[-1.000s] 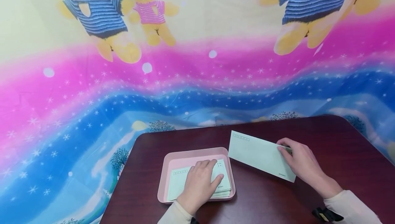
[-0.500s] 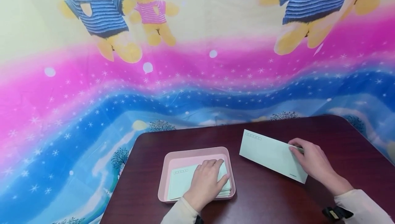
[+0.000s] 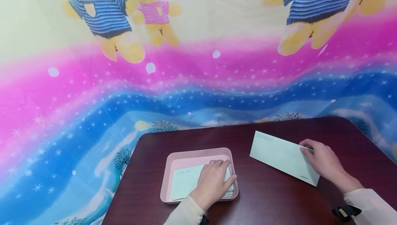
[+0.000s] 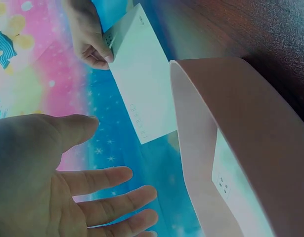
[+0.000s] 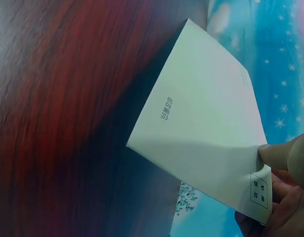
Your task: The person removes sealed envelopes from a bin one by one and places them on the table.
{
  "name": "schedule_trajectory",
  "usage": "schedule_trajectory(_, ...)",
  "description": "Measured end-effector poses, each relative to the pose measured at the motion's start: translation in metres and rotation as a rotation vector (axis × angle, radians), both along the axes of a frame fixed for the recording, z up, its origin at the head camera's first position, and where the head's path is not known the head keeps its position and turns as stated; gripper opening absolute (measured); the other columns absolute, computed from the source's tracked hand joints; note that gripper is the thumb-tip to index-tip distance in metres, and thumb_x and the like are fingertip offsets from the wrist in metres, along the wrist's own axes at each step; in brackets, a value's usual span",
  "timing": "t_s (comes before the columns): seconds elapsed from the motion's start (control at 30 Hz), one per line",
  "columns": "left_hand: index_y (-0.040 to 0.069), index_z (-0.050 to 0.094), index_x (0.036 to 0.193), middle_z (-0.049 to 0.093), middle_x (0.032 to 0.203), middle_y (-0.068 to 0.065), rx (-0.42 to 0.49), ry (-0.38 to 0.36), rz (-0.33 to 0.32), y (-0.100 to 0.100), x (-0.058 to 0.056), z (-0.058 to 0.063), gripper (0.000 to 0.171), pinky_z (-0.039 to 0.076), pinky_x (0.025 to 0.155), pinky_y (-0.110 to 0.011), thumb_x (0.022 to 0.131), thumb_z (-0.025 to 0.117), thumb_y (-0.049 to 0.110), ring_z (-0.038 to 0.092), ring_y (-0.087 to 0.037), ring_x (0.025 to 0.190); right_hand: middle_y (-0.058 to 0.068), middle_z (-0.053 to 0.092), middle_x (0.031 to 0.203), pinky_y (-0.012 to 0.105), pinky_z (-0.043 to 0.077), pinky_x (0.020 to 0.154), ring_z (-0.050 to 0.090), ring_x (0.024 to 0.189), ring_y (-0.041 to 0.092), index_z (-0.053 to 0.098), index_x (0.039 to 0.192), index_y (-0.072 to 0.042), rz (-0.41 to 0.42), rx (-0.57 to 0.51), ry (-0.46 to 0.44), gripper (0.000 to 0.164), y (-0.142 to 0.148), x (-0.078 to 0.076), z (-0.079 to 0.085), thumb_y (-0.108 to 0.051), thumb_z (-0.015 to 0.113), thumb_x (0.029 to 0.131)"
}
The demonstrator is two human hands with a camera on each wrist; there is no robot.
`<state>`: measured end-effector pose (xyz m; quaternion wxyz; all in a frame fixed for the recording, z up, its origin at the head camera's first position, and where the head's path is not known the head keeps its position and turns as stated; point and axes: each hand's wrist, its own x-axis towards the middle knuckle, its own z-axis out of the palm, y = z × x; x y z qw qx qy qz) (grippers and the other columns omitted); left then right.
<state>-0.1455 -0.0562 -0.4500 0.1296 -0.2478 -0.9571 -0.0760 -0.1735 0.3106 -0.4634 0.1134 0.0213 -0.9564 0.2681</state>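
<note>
In the head view my right hand pinches a pale green envelope by its upper right corner, thumb on the near face. The envelope tilts up over the table, and the right wrist view shows the thumb by a small printed box at its corner. A pink tray holds several similar envelopes in a stack. Over the tray's right part is my left hand, hiding some of that stack. The left wrist view shows its fingers extended and spread, with nothing in them.
The dark reddish-brown table has rounded far corners. Behind it hangs a cloth backdrop printed with bears and snowflakes, close along the far edge. A black band sits at the right wrist by the pale sleeve.
My right hand has carried the envelope rightward, away from the tray's edge. My left hand has shifted slightly right over the stack. The tray has stayed in place.
</note>
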Motion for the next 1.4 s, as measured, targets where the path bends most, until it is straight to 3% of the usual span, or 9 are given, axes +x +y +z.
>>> schedule_trajectory(0.2,0.017,0.065,0.129,0.071,0.118,0.0,-0.022,0.011,-0.007,0.004,-0.001,0.0,0.045,0.054,0.084,-0.035,0.095,0.065,0.047,0.065,-0.018,0.109,0.033,0.067,0.11,0.034,0.045,0.057,0.066,0.083,0.038,0.066,0.116,0.003,-0.019,0.033,-0.036,0.022,0.017,-0.004,-0.003,-0.008,0.064,0.097)
schedule_trajectory(0.37,0.017,0.066,0.128,0.072,0.118,-0.001,-0.027,0.018,-0.013,0.006,0.0,0.0,0.045,0.054,0.083,-0.035,0.095,0.065,0.047,0.065,-0.018,0.108,0.035,0.066,0.11,0.033,0.039,0.052,0.057,0.065,0.024,0.063,0.12,0.005,-0.023,0.065,-0.043,0.026,0.032,-0.007,-0.008,-0.006,0.062,0.096)
schedule_trajectory(0.6,0.018,0.066,0.127,0.072,0.118,0.0,-0.04,0.026,-0.023,0.009,0.001,0.0,0.042,0.053,0.083,-0.034,0.095,0.064,0.047,0.065,-0.018,0.108,0.038,0.064,0.112,0.029,0.03,0.046,0.043,0.053,0.016,0.064,0.119,0.005,-0.028,0.133,0.016,0.029,0.049,-0.011,-0.018,-0.006,0.06,0.092)
schedule_trajectory(0.73,0.018,0.066,0.127,0.072,0.118,0.001,-0.048,0.022,-0.03,0.011,0.0,0.001,0.042,0.054,0.084,-0.034,0.096,0.064,0.047,0.065,-0.018,0.109,0.032,0.069,0.099,0.03,0.024,0.045,0.034,0.049,0.015,0.065,0.117,0.006,-0.027,0.175,0.05,0.03,0.056,-0.016,-0.023,-0.005,0.058,0.09)
schedule_trajectory(0.8,0.018,0.066,0.127,0.072,0.118,0.001,-0.049,0.019,-0.033,0.012,0.0,0.001,0.042,0.054,0.084,-0.034,0.095,0.065,0.047,0.065,-0.018,0.109,0.024,0.07,0.086,0.031,0.024,0.048,0.036,0.05,0.015,0.065,0.116,0.007,-0.02,0.196,0.051,0.031,0.059,-0.018,-0.024,-0.005,0.058,0.089)
schedule_trajectory(0.9,0.018,0.066,0.126,0.072,0.118,0.0,-0.051,0.017,-0.038,0.014,0.001,0.002,0.042,0.054,0.084,-0.034,0.095,0.065,0.047,0.065,-0.018,0.108,0.023,0.071,0.084,0.038,0.03,0.058,0.052,0.059,0.023,0.066,0.116,0.008,-0.011,0.212,0.025,0.031,0.065,-0.022,-0.025,-0.005,0.059,0.088)
schedule_trajectory(1.03,0.018,0.067,0.125,0.072,0.116,0.001,-0.062,0.024,-0.051,0.017,0.002,0.001,0.041,0.054,0.084,-0.032,0.095,0.065,0.047,0.065,-0.017,0.105,0.033,0.069,0.104,0.051,0.033,0.07,0.064,0.079,0.038,0.066,0.115,0.009,-0.007,0.217,-0.022,0.031,0.074,-0.025,-0.027,-0.004,0.061,0.087)
schedule_trajectory(1.27,0.018,0.068,0.123,0.072,0.112,0.002,-0.075,0.059,-0.08,0.023,0.004,0.0,0.042,0.052,0.08,-0.03,0.095,0.063,0.049,0.065,-0.016,0.102,0.037,0.066,0.105,0.035,0.04,0.054,0.058,0.064,0.023,0.063,0.115,0.014,0.012,0.204,-0.06,0.032,0.089,-0.032,-0.035,-0.001,0.063,0.086)
schedule_trajectory(1.4,0.019,0.068,0.124,0.073,0.113,0.003,-0.083,0.078,-0.087,0.027,0.004,-0.001,0.042,0.052,0.081,-0.029,0.095,0.063,0.05,0.065,-0.015,0.103,0.041,0.062,0.109,0.044,0.052,0.056,0.062,0.069,0.033,0.061,0.117,0.017,0.016,0.172,-0.095,0.034,0.099,-0.034,-0.039,0.002,0.063,0.086)
